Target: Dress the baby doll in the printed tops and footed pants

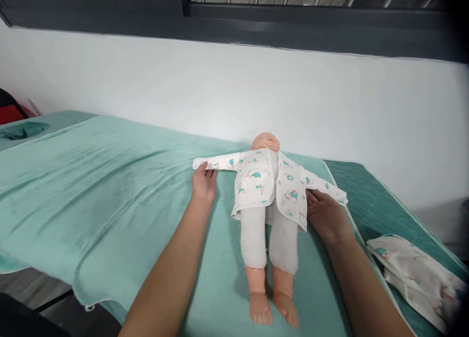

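Observation:
A baby doll (265, 140) lies on its back on the green sheet, head toward the wall and bare feet toward me. It wears a white printed baby jacket (254, 176), its front parted over the chest, and its legs are covered in white down to the shins. My left hand (204, 181) is closed at the cuff of the sleeve on the left, thumb against the cloth. At the other side, my right hand (326, 214) has its fingers closed at the jacket's side, just below the other sleeve; its fingertips are partly hidden.
A pale green sheet (110, 180) covers the bed. Folded white printed clothing (414, 273) lies at the right on a darker green cover (361, 195). Behind the bed rises a white wall (220, 88) beneath a dark window frame (278, 27).

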{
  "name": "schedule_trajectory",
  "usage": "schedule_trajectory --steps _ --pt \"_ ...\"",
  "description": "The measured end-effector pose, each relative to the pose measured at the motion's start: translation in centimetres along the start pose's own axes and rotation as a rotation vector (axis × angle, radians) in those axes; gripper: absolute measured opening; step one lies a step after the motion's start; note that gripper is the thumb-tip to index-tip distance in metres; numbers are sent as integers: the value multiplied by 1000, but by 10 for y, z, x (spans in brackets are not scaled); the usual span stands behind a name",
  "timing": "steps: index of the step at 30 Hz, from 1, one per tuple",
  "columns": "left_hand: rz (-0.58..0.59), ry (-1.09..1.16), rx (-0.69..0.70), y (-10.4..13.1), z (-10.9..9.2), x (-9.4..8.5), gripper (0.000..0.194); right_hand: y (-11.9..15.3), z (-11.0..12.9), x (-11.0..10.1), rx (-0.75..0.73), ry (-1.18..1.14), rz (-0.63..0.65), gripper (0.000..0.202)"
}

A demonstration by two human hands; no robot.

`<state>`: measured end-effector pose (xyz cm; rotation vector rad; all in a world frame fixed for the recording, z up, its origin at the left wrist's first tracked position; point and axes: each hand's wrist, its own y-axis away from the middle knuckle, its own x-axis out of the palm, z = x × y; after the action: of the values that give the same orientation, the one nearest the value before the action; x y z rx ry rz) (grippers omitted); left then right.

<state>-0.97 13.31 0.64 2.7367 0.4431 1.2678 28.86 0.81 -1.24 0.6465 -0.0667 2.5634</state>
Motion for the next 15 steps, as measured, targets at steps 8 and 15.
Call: schedule_trajectory --steps 8,15 --pt "-224 -368 528 8 0 -11 49 -2 12 -16 62 -220 -259 25" --pt "10 -638 715 36 14 -5 39 19 13 -20 -140 -194 -471 37"
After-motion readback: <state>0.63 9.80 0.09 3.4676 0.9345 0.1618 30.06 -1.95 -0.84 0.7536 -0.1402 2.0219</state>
